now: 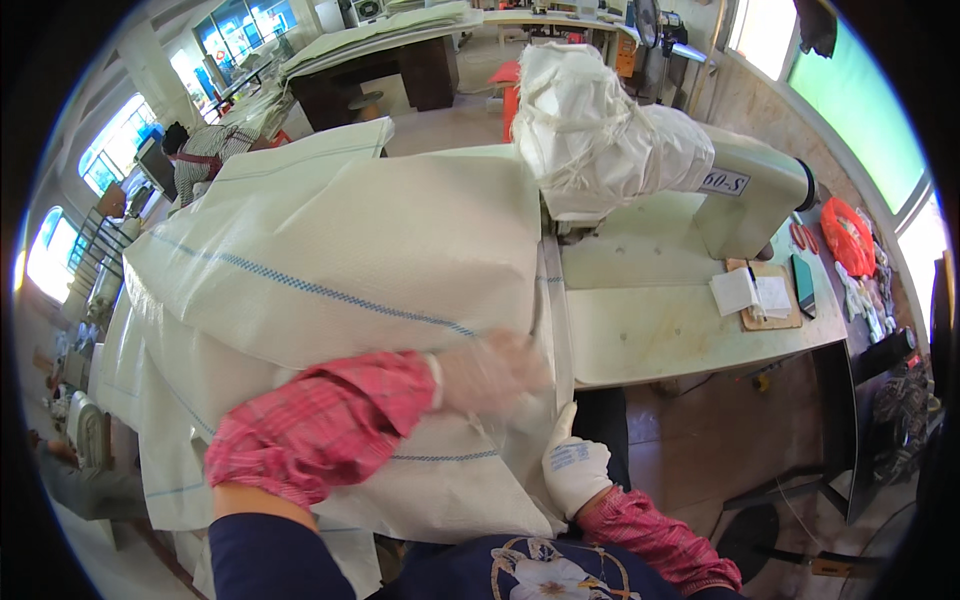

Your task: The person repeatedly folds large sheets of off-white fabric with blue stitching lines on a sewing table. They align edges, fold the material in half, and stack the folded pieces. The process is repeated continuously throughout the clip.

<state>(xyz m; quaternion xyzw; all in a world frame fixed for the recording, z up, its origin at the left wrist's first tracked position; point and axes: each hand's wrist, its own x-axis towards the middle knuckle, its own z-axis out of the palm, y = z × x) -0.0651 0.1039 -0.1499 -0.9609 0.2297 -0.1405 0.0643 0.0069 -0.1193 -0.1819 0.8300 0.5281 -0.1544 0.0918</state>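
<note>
A large white woven plastic sheet (400, 260) with blue checked stripes covers the left part of the sewing table and hangs over its front edge. My left hand (495, 375), below a pink plaid sleeve cover, is over the sheet near its right edge; motion smears its fingers. At that edge, lower down, my right hand (577, 468) wears a white glove, its thumb pointing up along the border and the other fingers curled round the sheet's edge. Beyond both hands stands an industrial sewing machine (740, 190), its head wrapped in white plastic cloth (590, 130).
The pale machine table (680, 335) extends right, bearing a notepad (765, 297), a dark green flat case (803, 287) and red-handled scissors (803, 237). A red plastic bag (847, 236) lies beyond. Another person (200, 160) bends over work at far left. A sheet-laden table (385, 45) stands behind.
</note>
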